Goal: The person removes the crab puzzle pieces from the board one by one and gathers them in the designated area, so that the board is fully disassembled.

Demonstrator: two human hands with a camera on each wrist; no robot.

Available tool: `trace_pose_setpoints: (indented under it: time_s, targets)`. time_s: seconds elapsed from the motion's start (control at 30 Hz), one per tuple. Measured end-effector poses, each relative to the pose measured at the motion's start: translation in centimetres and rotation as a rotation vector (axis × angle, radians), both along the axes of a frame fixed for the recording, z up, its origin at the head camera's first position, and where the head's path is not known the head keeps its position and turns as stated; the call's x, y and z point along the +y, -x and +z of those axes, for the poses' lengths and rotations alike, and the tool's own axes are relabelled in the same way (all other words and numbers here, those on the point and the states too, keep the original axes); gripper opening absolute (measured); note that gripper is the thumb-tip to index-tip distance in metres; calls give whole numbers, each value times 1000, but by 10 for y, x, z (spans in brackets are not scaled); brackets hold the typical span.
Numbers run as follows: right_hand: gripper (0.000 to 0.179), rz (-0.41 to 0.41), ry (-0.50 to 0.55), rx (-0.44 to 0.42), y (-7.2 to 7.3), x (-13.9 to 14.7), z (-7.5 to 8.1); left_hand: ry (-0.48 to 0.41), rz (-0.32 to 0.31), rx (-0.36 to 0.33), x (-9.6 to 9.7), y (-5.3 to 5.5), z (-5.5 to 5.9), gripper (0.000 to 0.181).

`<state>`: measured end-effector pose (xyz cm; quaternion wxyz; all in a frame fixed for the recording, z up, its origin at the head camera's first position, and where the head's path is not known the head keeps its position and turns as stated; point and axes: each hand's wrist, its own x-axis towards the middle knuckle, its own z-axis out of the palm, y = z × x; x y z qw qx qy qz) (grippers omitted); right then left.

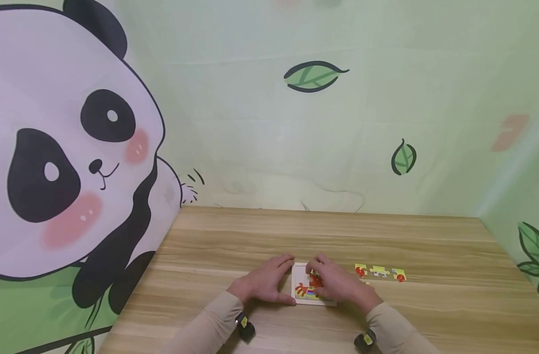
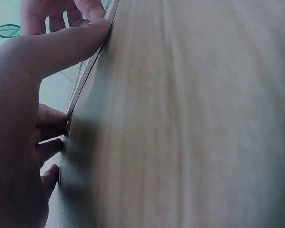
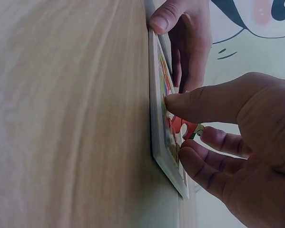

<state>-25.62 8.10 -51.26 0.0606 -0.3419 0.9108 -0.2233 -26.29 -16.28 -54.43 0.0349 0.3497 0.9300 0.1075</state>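
A small white-framed jigsaw tray (image 1: 293, 280) lies flat on the table, a colourful picture with red shapes partly filling it. My left hand (image 1: 267, 280) grips its left side, thumb at the near corner and fingers at the far one. Over the tray's right part is my right hand (image 1: 333, 280), thumb and fingers bent around a red jigsaw piece (image 3: 185, 128). In the right wrist view that piece stands tilted up from the tray surface, between thumb and fingers. The hand covers much of the tray's right half in the head view.
To the right of the tray lie several loose jigsaw pieces: a red and yellow piece (image 1: 360, 270), a yellow and white piece (image 1: 379, 271) and another with red (image 1: 400, 275). The wooden table (image 1: 252, 231) meets a panda-printed backdrop (image 1: 234, 123) at its back and sides.
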Motion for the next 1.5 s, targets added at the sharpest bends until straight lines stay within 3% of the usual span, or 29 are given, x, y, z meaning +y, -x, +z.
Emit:
trace_pose_setpoints:
  time_s: [0.9, 1.5]
  targets:
    - [42, -53, -7, -4, 2, -2, -2, 13, -3, 7, -1, -2, 3, 106]
    - [44, -33, 18, 26, 2, 0, 1, 20, 3, 4, 0, -1, 2, 107]
